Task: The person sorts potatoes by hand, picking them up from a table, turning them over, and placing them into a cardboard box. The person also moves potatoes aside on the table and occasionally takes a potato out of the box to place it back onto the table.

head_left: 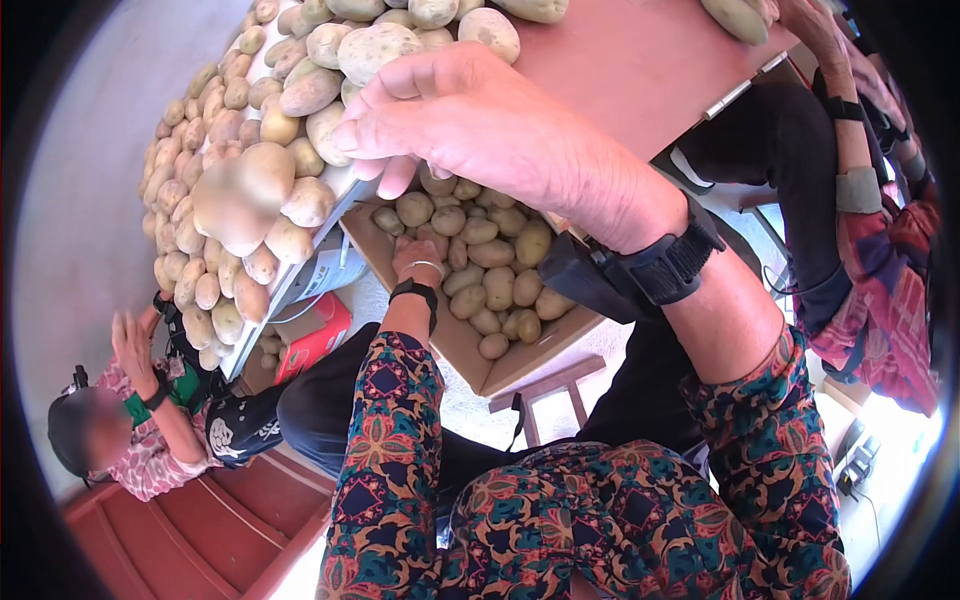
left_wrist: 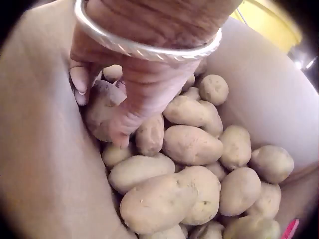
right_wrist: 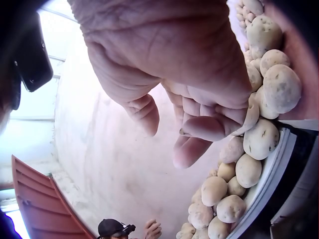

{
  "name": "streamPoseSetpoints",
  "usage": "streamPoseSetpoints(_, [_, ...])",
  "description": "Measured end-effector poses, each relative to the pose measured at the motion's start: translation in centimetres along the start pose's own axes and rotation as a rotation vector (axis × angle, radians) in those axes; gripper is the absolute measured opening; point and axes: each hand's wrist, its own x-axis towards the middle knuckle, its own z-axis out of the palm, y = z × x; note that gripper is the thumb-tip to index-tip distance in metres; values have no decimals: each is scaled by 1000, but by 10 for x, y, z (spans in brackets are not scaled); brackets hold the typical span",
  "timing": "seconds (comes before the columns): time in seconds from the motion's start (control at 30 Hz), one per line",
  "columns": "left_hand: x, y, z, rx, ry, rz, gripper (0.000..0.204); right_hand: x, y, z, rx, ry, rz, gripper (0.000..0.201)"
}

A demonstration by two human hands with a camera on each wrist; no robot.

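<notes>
My left hand (head_left: 418,258) reaches down into a cardboard box (head_left: 470,372) of potatoes. In the left wrist view, the thumb and fingers of that hand (left_wrist: 144,89) grip a potato (left_wrist: 101,110) close to the box's side wall. Other potatoes (left_wrist: 192,144) lie heaped beside and below it. My right hand (head_left: 490,125) is raised over the table edge beside the potato pile (head_left: 380,50). Its fingers (right_wrist: 202,128) bend loosely, and the palm holds nothing in the right wrist view.
Many potatoes (head_left: 205,290) cover the white-edged table at the left. A reddish tabletop (head_left: 640,70) adjoins it. One person (head_left: 150,420) sits at the left; another person's arm (head_left: 850,150) is at the right. A wooden stool (head_left: 550,390) stands under the box, and a red carton (head_left: 315,335) beside it.
</notes>
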Motion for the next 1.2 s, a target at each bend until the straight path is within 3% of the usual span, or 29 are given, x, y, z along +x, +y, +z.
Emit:
streamPoseSetpoints(0.13, [-6, 13, 9, 108, 128, -11, 32, 3, 3, 2, 32, 10, -12, 33])
streamPoseSetpoints(0.23, [-13, 19, -5, 8, -28, 24, 37, 3, 2, 0, 19, 6, 38, 34])
streamPoseSetpoints(0.3, [-23, 16, -21, 85, -245, 132, 48, 3, 2, 0, -1, -15, 48, 35])
streamPoseSetpoints(0.33, [-26, 13, -26, 89, -245, 131, 48, 3, 2, 0, 2, -13, 47, 35])
streamPoseSetpoints(0.4, [-28, 4, -33, -110, -416, 186, 58, 5, 0, -2, 11, -3, 48, 34])
streamPoseSetpoints(0.43, [-24, 1, -29, -108, -417, 186, 58, 5, 0, -1, 12, -2, 48, 34])
streamPoseSetpoints(0.5, [-20, -2, -26, -254, -158, 171, 60, 5, 1, 0, 38, -5, 34, 34])
streamPoseSetpoints(0.53, [-14, 1, -25, -258, -154, 172, 60, 5, 1, 0, 33, -6, 32, 34])
streamPoseSetpoints(0.6, [-15, 11, -41, -373, 28, 78, 67, 4, 1, 2, -7, 9, 39, 34])
streamPoseSetpoints(0.63, [-8, 19, -43, -378, 23, 85, 67, 7, 1, -1, -12, 12, 47, 34])
streamPoseSetpoints(0.7, [0, 28, -39, -399, 217, 231, 83, 7, 4, 2, 36, 10, 31, 34])
streamPoseSetpoints(0.83, [23, 49, -14, -171, 213, 258, 97, 8, 2, 1, 53, -7, 23, 35])
streamPoseSetpoints(0.9, [31, 57, -12, -67, -37, 249, 100, 8, 1, -1, 12, -9, 39, 36])
streamPoseSetpoints(0.97, [24, 55, -23, -52, -16, 268, 101, 7, -1, -3, 7, -10, 49, 37])
streamPoseSetpoints(1.13, [6, 53, -65, -200, -216, 180, 102, 4, 0, -9, -3, 4, 121, 39])
streamPoseSetpoints(1.2, [3, 50, -74, -259, -291, 138, 103, 4, 2, -10, 8, -2, 36, 39])
